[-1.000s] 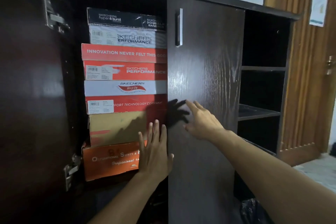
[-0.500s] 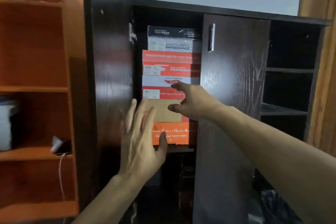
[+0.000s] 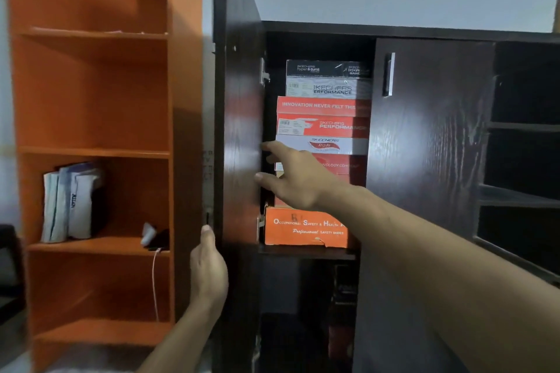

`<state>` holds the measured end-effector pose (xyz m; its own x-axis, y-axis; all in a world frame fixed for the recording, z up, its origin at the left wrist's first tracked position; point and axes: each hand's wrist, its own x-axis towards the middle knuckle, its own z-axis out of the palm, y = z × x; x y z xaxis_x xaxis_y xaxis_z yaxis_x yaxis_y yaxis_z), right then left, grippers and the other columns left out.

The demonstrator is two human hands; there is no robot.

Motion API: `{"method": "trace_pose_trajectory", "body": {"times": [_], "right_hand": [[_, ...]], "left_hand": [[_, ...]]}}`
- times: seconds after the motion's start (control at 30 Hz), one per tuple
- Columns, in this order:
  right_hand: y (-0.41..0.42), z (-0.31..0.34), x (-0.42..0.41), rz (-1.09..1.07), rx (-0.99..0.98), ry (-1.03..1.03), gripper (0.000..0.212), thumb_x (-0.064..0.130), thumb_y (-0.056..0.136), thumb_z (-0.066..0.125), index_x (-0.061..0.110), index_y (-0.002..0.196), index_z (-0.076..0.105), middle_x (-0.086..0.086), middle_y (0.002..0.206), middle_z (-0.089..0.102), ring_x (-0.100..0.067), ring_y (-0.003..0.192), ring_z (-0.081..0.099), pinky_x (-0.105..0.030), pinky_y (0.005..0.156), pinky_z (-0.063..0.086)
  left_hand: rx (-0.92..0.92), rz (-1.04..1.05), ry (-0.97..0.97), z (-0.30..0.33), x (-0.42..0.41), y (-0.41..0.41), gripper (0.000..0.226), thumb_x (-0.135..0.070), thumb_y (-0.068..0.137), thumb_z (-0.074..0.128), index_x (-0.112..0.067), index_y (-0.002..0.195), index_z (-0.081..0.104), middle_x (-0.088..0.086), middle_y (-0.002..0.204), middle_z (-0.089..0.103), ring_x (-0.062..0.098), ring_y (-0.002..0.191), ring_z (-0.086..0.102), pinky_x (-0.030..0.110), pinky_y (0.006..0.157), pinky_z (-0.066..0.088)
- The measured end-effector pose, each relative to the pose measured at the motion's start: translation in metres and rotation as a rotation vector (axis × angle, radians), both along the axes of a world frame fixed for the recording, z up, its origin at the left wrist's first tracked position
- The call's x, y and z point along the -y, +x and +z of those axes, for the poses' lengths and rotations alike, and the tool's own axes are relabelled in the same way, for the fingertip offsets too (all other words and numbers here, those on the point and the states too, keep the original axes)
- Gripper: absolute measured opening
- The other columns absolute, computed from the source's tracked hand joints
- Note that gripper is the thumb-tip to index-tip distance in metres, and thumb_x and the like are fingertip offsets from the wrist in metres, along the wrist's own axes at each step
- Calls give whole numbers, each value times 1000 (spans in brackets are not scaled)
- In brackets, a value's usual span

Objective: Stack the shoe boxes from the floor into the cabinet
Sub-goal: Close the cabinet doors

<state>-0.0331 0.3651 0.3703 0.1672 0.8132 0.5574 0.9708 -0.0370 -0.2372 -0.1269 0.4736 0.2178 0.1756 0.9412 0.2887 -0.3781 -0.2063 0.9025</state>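
Observation:
A stack of several shoe boxes (image 3: 324, 126) fills the upper compartment of the dark cabinet (image 3: 424, 136): black and white on top, red and white below, an orange safety-shoe box (image 3: 303, 228) at the bottom. The left cabinet door (image 3: 239, 130) stands open, edge-on to me. My left hand (image 3: 209, 269) grips its outer edge, thumb up along the edge. My right hand (image 3: 291, 175) reaches across the boxes with fingers spread, its fingertips at the door's inner face; it holds nothing.
An orange open shelf unit (image 3: 94, 151) stands left of the cabinet, holding books (image 3: 69, 200) and a charger with a white cable (image 3: 154, 275). The cabinet's right door (image 3: 430, 130) is closed. Dark open shelves (image 3: 524, 191) lie at the far right.
My view has pulled back and left. My left hand moved from the boxes to the door's outer edge and closed on it. My right hand swung left from the closed door to the open door.

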Motion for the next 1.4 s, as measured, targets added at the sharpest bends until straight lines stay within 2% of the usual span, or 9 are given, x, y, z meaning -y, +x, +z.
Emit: {"method": "trace_pose_trajectory", "body": {"times": [0.23, 0.3, 0.43, 0.63, 0.83, 0.97, 1.07, 1.17, 1.4], "right_hand": [[20, -13, 31, 1, -151, 46, 61, 57, 96, 41, 20, 144, 38, -5, 133, 59, -23, 105, 64, -45, 93, 52], [27, -17, 40, -3, -195, 69, 58, 59, 94, 41, 22, 138, 45, -3, 128, 62, -21, 104, 65, -47, 89, 54], [57, -21, 59, -86, -206, 123, 30, 39, 96, 55, 21, 119, 55, 2, 119, 64, -18, 102, 64, -41, 88, 56], [112, -23, 77, -298, -358, 112, 34, 15, 89, 68, 13, 122, 58, -7, 99, 70, -26, 87, 70, -44, 79, 60], [154, -31, 65, -373, -507, 257, 50, 0, 86, 68, 16, 131, 54, -10, 106, 68, -24, 78, 68, -34, 66, 62], [173, -42, 51, -488, -299, 323, 78, -8, 86, 58, 28, 147, 25, -8, 115, 60, -17, 83, 64, -40, 76, 58], [188, -49, 33, -611, 68, 245, 95, -14, 80, 57, 27, 149, 7, -12, 154, 28, -29, 96, 64, -38, 71, 54], [209, -56, 11, -689, 333, 171, 101, -9, 82, 56, 22, 153, -8, -7, 161, -20, -40, 146, 14, -47, 102, 44], [246, -66, -20, -827, 396, 62, 101, 13, 81, 50, 20, 148, -26, -6, 157, -32, -40, 141, -30, -65, 114, -6]], "left_hand": [[-77, -216, 219, -14, 32, 28, 55, -60, 86, 35, -26, 114, 68, -14, 114, 71, 7, 117, 58, 22, 96, 43], [-88, -291, 286, -24, 36, 44, 58, -59, 85, 40, -35, 136, 51, -14, 142, 52, 7, 135, 42, 39, 113, 35], [-188, -294, 517, -34, 47, 89, 52, -40, 95, 46, -58, 137, 22, -39, 149, 14, -16, 139, 10, 35, 121, 13], [-470, -236, 857, -45, 44, 148, 72, -51, 96, 43, -57, 141, -14, -34, 152, -22, -8, 142, -17, 43, 116, -5], [-791, -48, 1215, -58, 9, 177, 100, -47, 88, 60, -38, 149, -19, -14, 158, -25, 7, 146, -19, 54, 117, -5], [-966, 4, 1364, -55, -4, 198, 127, -58, 61, 81, -23, 155, 3, 7, 163, 6, 27, 147, 14, 62, 111, 17], [-1018, 35, 1406, -56, -14, 218, 139, -57, 48, 87, -18, 155, 7, 10, 162, 10, 29, 147, 17, 63, 112, 17], [-1043, 44, 1418, -58, -25, 235, 140, -50, 49, 89, -17, 155, 4, 10, 163, 2, 30, 148, 10, 62, 114, 6], [-1150, 97, 1453, -55, -42, 260, 127, -47, 76, 73, -24, 146, -30, 4, 153, -39, 20, 140, -37, 57, 106, -30]]}}
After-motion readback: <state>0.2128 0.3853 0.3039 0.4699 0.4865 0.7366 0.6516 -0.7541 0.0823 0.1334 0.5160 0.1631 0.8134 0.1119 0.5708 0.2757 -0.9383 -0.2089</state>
